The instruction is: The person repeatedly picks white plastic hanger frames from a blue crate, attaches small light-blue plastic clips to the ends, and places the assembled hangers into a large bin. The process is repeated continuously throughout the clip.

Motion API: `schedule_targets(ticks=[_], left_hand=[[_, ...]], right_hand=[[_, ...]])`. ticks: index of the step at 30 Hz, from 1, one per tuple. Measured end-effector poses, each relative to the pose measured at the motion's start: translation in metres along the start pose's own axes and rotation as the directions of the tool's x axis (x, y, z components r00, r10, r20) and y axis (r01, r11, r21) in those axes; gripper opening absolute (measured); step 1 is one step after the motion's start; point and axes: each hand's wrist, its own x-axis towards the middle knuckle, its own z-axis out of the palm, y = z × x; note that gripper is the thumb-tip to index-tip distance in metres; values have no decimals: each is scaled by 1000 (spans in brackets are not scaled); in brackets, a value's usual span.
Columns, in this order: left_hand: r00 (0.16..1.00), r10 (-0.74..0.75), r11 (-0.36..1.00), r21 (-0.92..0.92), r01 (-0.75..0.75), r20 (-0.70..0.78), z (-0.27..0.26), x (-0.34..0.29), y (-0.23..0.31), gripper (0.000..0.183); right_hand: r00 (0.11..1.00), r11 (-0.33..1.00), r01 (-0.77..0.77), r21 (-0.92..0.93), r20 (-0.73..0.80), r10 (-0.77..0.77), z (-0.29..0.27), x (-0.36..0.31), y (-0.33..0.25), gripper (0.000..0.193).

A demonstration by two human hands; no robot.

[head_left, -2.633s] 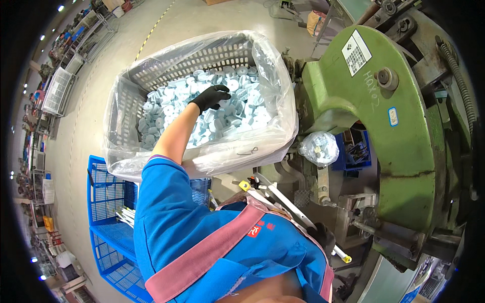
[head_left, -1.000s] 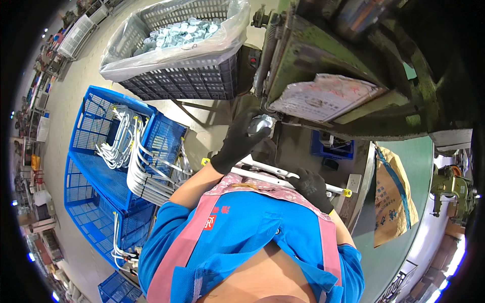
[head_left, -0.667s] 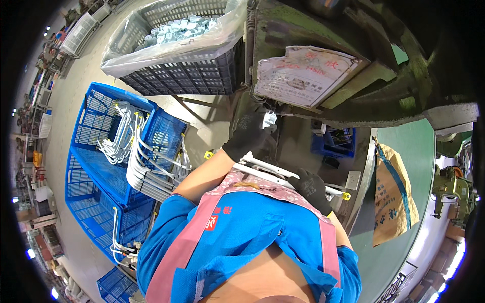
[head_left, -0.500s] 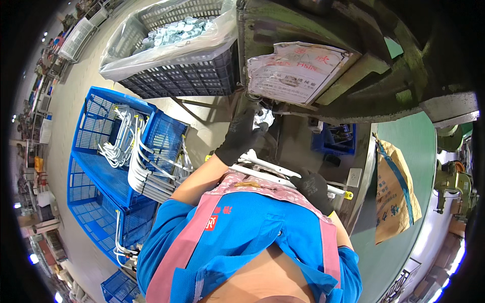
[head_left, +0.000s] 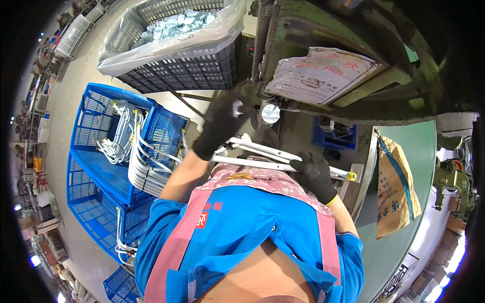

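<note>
My right hand (head_left: 312, 174), in a black glove, is closed round a white bent-tube frame (head_left: 262, 150). The frame lies crosswise in front of my apron, with a yellow cap (head_left: 351, 176) at its right end. My left hand (head_left: 222, 123), also black-gloved and blurred, hangs above the frame's left part. Its fingers look curled, and a small pale, shiny thing (head_left: 237, 107) shows at them, too smeared to name. Just right of that hand, a round whitish disc (head_left: 271, 114) sits below the green machine (head_left: 343, 60); the hand is apart from it.
A black crate (head_left: 182, 70) lined with plastic holds many small pale metal parts (head_left: 179, 25). Blue baskets (head_left: 93, 177) at the left hold white bent tubes (head_left: 144, 166). A blue bin (head_left: 323, 139) stands under the machine; a brown paper sack (head_left: 396, 189) lies on the green surface at right.
My left hand has drawn back leftward from the pale disc, which now shows uncovered. My right hand keeps hold of the tube frame. The view has shifted slightly.
</note>
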Motion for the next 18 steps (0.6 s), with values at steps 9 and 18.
schedule_targets(ticks=[9,18], left_hand=[[897,-272,938,-112,328,348,-71,-35,-75,31],[947,-308,856,-408,316,87,-60,-33,-67,25]], right_hand=[[999,996,34,78,-29,-32,-25,57,13,22],[997,976,83,201,-12,-82,-6,84,55,33]])
